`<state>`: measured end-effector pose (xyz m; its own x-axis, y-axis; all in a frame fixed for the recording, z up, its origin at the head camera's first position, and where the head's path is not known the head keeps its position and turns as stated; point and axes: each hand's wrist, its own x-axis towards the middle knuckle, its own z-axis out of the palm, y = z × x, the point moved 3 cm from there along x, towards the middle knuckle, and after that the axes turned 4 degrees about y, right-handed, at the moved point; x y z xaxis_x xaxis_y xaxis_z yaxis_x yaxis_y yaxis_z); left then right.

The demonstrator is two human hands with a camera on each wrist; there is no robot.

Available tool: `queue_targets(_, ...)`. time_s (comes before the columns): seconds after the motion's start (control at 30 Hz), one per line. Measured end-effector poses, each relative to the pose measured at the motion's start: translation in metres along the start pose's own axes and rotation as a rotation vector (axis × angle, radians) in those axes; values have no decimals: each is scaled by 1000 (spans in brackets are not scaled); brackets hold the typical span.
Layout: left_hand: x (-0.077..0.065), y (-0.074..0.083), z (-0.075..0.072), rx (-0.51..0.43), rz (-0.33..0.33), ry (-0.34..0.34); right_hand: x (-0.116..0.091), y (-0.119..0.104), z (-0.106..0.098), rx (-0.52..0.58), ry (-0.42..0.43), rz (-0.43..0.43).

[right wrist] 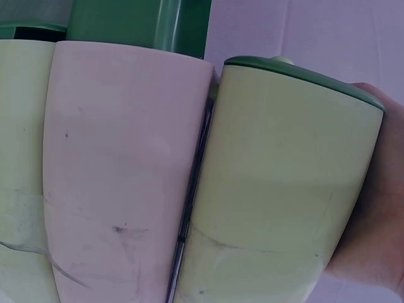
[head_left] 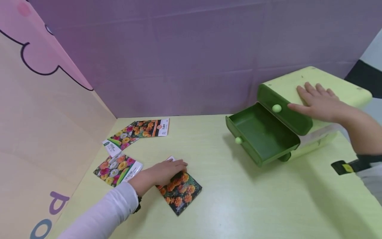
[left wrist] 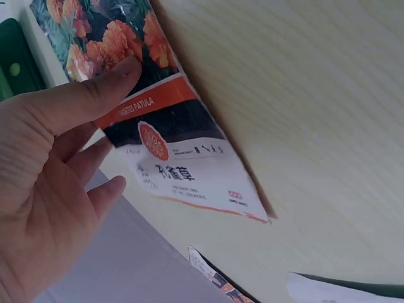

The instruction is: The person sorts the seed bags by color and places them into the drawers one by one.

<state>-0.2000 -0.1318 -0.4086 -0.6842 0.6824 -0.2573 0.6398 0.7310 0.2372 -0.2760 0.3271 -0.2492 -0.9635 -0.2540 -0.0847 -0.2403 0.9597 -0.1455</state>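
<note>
My left hand (head_left: 167, 172) pinches a seed packet (head_left: 182, 192) printed with orange marigolds. In the left wrist view the thumb lies over the printed face of the packet (left wrist: 170, 126) and the other fingers are behind it; its white lower end hangs close over the table. My right hand (head_left: 320, 103) rests flat, fingers spread, on the pale yellow top of a small drawer cabinet (head_left: 343, 84). Below its closed upper green drawer (head_left: 286, 108), a middle green drawer (head_left: 262, 132) is pulled out and bare inside. The right wrist view shows the cabinet's side (right wrist: 284, 158) with the hand partly hidden behind it.
At the table's left lie two packets with mixed-coloured flowers, a nearer packet (head_left: 117, 169) and a farther packet (head_left: 119, 139). Another marigold packet (head_left: 149, 128) overlaps the farther one. A purple cloth wall (head_left: 194, 66) stands behind, and a pale printed panel (head_left: 38, 132) at left.
</note>
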Motion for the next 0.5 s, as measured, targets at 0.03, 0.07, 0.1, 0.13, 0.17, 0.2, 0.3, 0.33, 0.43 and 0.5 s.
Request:
queue_targets(0.03, 0, 0, 0, -5, 3, 13, 0, 0, 0, 0, 0, 0)
queue_targets(0.07, 1, -1, -1, -12, 5, 27, 0, 0, 0, -1, 1, -1)
queue_targets(0.1, 1, -2, -1, -15, 7, 40, 0, 0, 0, -2, 2, -1)
queue_targets(0.13, 1, -2, 0, -12, 4, 51, 0, 0, 0, -3, 3, -2)
queue_targets(0.17, 2, -3, 0, -7, 0, 63, 0, 0, 0, -4, 4, -3)
queue_targets(0.2, 2, -4, -1, 4, -9, 75, 1, 0, 1, -5, 4, -4)
queue_targets(0.3, 4, -6, -3, 46, -19, 127, 1, 0, 0, -8, 5, -5)
queue_targets(0.33, 4, -6, -5, 60, -23, 144, 1, 1, 0, -10, 5, -5)
queue_targets(0.43, 4, -6, -10, 93, -22, 198, 1, 1, 0, -10, 3, -4)
queue_targets(0.5, 5, -7, -14, 116, -18, 227, 0, 2, 0, -9, 0, -3)
